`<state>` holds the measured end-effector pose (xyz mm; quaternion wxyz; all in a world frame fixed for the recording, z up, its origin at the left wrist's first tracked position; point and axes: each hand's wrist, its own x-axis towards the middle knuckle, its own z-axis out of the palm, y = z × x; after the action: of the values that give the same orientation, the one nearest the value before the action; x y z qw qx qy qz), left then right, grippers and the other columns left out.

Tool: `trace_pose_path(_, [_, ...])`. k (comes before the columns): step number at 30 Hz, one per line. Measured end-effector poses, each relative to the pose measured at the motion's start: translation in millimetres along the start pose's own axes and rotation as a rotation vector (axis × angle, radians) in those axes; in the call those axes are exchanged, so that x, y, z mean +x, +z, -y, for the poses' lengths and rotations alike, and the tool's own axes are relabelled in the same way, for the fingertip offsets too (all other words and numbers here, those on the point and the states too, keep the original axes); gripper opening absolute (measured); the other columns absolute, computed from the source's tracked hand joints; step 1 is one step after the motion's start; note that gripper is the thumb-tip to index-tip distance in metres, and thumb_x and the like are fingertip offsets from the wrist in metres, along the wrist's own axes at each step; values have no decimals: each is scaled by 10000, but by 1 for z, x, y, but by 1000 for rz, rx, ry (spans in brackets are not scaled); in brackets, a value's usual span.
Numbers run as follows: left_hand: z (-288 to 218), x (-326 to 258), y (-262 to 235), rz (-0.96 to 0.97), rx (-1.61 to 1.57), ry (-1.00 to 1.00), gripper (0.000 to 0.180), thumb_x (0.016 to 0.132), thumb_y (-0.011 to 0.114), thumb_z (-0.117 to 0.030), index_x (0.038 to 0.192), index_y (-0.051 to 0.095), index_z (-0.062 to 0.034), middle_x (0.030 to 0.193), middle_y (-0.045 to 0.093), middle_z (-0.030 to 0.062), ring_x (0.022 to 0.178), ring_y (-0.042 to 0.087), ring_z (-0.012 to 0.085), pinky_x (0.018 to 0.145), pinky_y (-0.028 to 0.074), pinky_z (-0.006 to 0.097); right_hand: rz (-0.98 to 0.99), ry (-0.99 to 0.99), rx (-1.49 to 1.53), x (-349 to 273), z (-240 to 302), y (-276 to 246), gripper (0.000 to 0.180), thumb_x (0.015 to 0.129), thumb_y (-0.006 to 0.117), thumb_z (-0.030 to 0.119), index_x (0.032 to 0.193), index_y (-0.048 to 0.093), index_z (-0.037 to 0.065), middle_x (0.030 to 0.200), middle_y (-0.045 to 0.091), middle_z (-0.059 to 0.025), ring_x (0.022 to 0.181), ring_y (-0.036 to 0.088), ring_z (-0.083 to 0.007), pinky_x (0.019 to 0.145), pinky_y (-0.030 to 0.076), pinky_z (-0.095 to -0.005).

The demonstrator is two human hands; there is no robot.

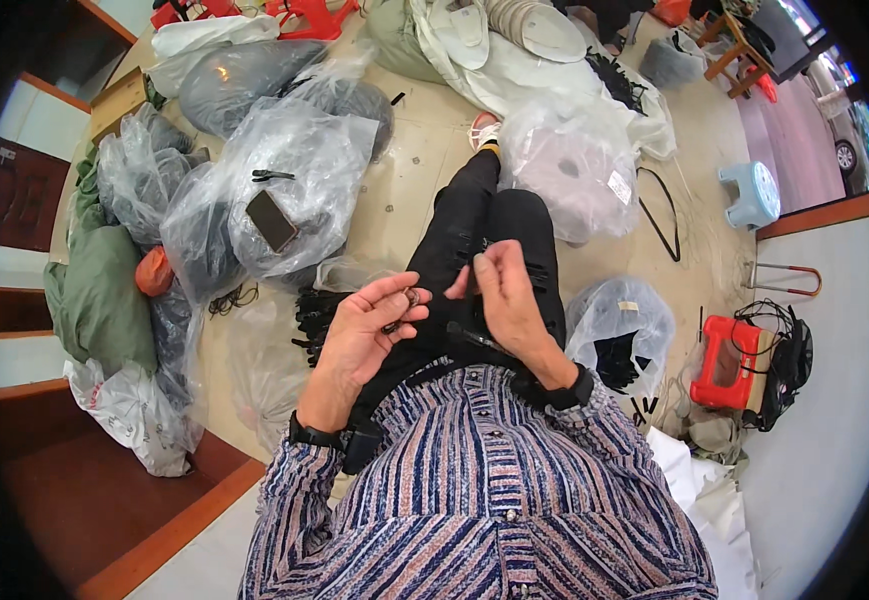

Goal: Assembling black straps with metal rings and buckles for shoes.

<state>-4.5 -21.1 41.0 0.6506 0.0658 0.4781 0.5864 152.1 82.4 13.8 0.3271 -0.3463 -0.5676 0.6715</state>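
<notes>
I sit on the floor with my black-trousered legs (474, 230) stretched out ahead. My left hand (369, 325) is raised over my lap, its thumb and fingers pinching a small dark round piece (412, 297). My right hand (504, 295) is just to the right of it, fingers bent around a thin black strap (481, 252) that hangs toward my thigh. More black strap pieces (474, 338) lie across my lap. Both wrists carry black bands. A pile of black straps (314, 315) rests on the floor just left of my left hand.
Clear plastic bags of dark goods (284, 170) are heaped at left, one with a phone (271, 220) on it. A bag of pale material (574, 180) lies right of my legs, a smaller bag (619, 335) by my hip. A red box (724, 362) and a blue stool (751, 193) stand right.
</notes>
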Motion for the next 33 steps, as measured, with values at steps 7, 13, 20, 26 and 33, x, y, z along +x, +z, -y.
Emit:
trace_pose_path(7, [8, 1, 19, 62, 52, -9, 287, 820, 561, -22, 1101, 526, 23, 987, 610, 148, 841, 620, 175, 665, 524, 234, 119, 243, 160, -19, 25, -36, 116, 853, 470, 23, 925, 382, 3, 783, 457, -64, 527, 498, -110, 433, 430, -240])
trace_pose_path(13, [13, 2, 26, 115, 37, 23, 289, 818, 572, -28, 1098, 528, 28, 904, 617, 114, 741, 604, 135, 569, 481, 210, 92, 245, -8, -45, 27, -44, 293, 827, 494, 1, 1110, 426, 33, 833, 466, -44, 591, 506, -89, 475, 427, -210])
trace_pose_path(20, [11, 10, 51, 108, 180, 101, 226, 831, 565, -46, 1047, 546, 20, 792, 590, 52, 634, 530, 81, 517, 407, 191, 156, 276, -120, -54, 32, -49, 276, 820, 526, 28, 1095, 512, 8, 779, 499, -26, 569, 479, -74, 504, 406, -209])
trace_pose_path(26, [18, 16, 42, 179, 36, -23, 231, 843, 553, -59, 1058, 540, 23, 779, 571, 43, 637, 517, 82, 533, 410, 196, 202, 364, 3, -56, 41, -50, 239, 830, 541, 55, 1064, 542, 11, 695, 505, 7, 551, 456, -48, 492, 378, -194])
trace_pose_path(33, [20, 17, 36, 247, -117, -168, 243, 843, 560, -81, 1061, 538, 22, 784, 571, 50, 635, 515, 84, 543, 413, 198, 291, 411, 178, -55, 39, -55, 257, 846, 539, 80, 1094, 528, 12, 673, 496, 14, 523, 431, -38, 452, 345, -188])
